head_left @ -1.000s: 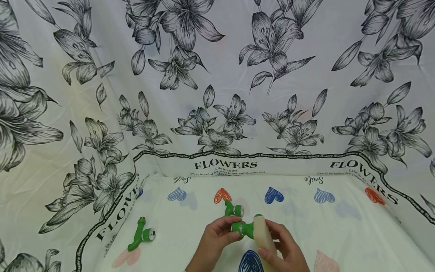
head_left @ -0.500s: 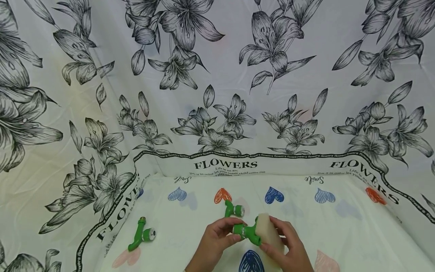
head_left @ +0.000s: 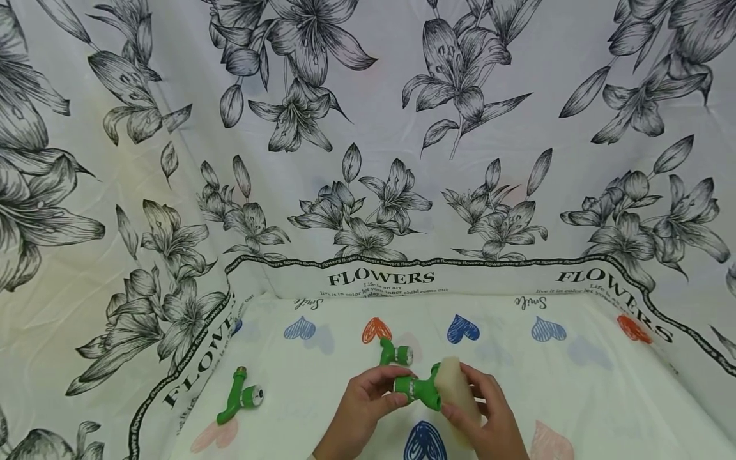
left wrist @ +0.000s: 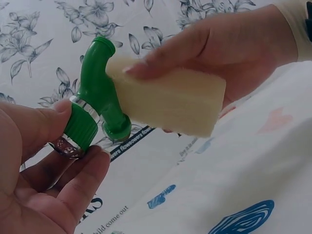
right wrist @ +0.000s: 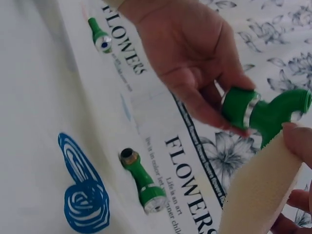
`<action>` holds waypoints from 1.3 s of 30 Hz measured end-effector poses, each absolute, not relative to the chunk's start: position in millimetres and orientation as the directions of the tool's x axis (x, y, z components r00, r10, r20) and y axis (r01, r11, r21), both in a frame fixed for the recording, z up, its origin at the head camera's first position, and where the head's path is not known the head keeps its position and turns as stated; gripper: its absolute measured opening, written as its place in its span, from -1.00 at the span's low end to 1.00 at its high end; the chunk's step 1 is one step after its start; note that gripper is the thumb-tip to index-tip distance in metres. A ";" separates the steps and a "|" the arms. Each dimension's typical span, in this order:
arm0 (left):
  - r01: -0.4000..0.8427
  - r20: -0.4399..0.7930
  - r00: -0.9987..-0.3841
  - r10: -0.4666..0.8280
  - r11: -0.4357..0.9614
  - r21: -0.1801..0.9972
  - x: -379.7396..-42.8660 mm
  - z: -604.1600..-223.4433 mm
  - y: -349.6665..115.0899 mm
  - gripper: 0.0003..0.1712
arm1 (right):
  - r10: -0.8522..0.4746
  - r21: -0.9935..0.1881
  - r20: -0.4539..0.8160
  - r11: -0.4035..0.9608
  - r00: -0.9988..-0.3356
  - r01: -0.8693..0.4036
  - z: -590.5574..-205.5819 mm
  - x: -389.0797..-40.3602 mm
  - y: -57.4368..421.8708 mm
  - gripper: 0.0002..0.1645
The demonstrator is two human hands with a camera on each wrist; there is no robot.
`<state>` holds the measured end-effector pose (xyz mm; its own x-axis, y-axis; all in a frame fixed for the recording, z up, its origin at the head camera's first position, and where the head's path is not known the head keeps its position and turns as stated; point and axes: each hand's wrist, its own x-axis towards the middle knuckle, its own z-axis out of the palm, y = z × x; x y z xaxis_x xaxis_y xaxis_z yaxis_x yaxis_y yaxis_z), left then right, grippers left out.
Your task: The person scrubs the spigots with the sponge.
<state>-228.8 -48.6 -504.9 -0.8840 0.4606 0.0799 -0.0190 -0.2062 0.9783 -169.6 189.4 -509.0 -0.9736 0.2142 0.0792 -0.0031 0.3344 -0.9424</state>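
Note:
My left hand [head_left: 363, 404] pinches the ribbed knob of a green faucet [left wrist: 95, 73] between thumb and fingers, holding it above the cloth. A cream sponge block [head_left: 458, 396] is gripped in my right hand [head_left: 493, 418], thumb on the near side, fingers behind. In the left wrist view the sponge [left wrist: 170, 100] lies against the faucet's curved body. Silver bands ring the knob, seen in the right wrist view on the held faucet [right wrist: 273, 114]. Part of the faucet's body is hidden behind the sponge there.
A second green faucet [head_left: 240, 396] lies on the white heart-printed cloth [head_left: 310, 383] at the left. Another green faucet [head_left: 395, 352] lies just beyond my left hand. A flower-printed curtain [head_left: 368, 128] rises behind and at the left side.
The sponge has shifted a little right and turned against the faucet, with my right hand moving along. The faucet has tilted slightly in my left hand, which stays nearly in place.

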 end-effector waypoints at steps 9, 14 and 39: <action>-0.071 0.046 -0.890 0.453 -0.237 0.969 -229.8 -506.7 -49.3 -0.60 | 0.160 -0.978 0.107 0.192 -0.981 -0.076 -504.2 -160.9 180.0 -0.20; -0.114 0.022 -0.877 0.480 -0.252 0.961 -230.2 -508.1 -48.8 -0.59 | 0.126 -0.995 0.079 0.075 -0.989 -0.070 -502.9 -159.3 178.8 -0.26; 0.031 0.097 -0.783 0.614 -0.117 0.993 -212.8 -507.7 -34.9 -0.71 | 0.150 -0.940 0.246 0.277 -0.957 -0.198 -499.2 -160.8 170.0 -0.19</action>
